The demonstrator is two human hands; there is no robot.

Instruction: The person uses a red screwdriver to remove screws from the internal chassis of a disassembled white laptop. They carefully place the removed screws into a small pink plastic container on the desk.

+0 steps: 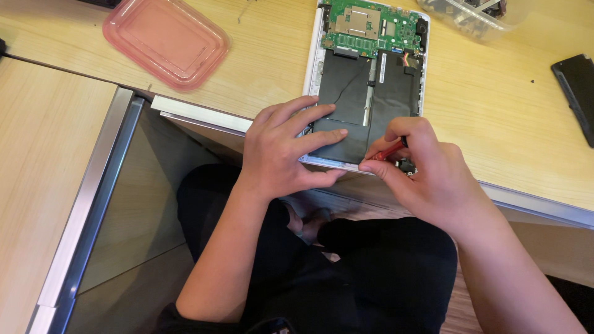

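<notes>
Hands at work over an opened laptop (pixel 371 74) lying base-up on a light wooden desk (pixel 495 105), its cover off, green circuit board (pixel 371 28) at the far end and flat black battery pack (pixel 365 105) nearer the person. The left hand (pixel 281 151) lies spread on the near left corner of the laptop, fingers flat on the battery, gripping nothing. The right hand (pixel 421 170) is closed around a small red-handled screwdriver (pixel 390 150) at the laptop's near right corner, just beside the left fingertips. The tool's tip is hidden behind the thumb and fingers, so what it touches cannot be made out. A pink plastic lid (pixel 167 40) sits well to the left on the desk. A clear container (pixel 476 18) at top right and a black part (pixel 578 93) at the right edge are both cut off by the frame.
</notes>
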